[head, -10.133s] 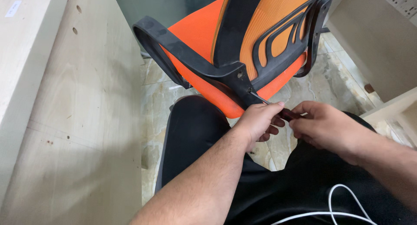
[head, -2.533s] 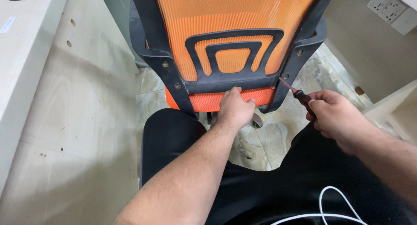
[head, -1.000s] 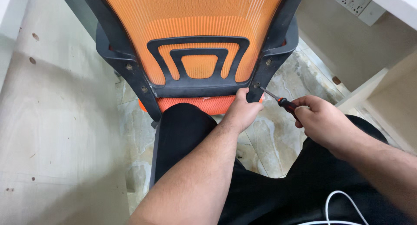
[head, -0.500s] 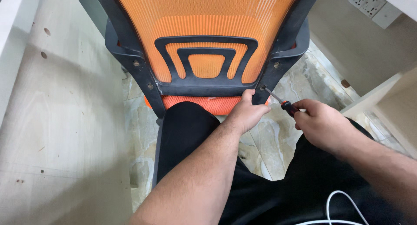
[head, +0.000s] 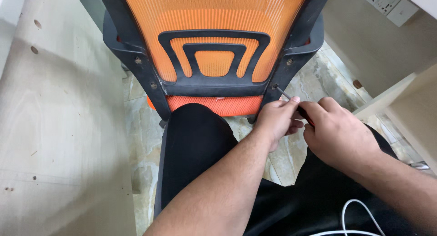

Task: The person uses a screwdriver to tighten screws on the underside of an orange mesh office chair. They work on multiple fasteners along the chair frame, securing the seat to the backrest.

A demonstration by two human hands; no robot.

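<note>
An office chair with an orange mesh back [head: 214,31] and a black plastic frame [head: 136,67] stands right in front of me, its back turned to me. My right hand [head: 339,135] grips a screwdriver [head: 291,99] with a red and black handle. Its metal tip sits at a screw hole low on the frame's right upright. My left hand [head: 275,120] pinches the screwdriver's shaft just below that hole. The handle is mostly hidden inside my right fist. My black-trousered knee [head: 193,140] presses against the orange seat edge [head: 214,104].
A large pale wooden board [head: 59,126] with small drilled holes lies on the left. Another wooden panel [head: 405,99] stands on the right. A white socket strip [head: 387,1] sits at the top right. A white cable [head: 355,218] loops over my lap. The floor is marbled tile [head: 314,81].
The chair was turned from its side view so that its back faces me. Both hands moved to the frame's lower right, and my left hand shifted from the frame onto the screwdriver shaft.
</note>
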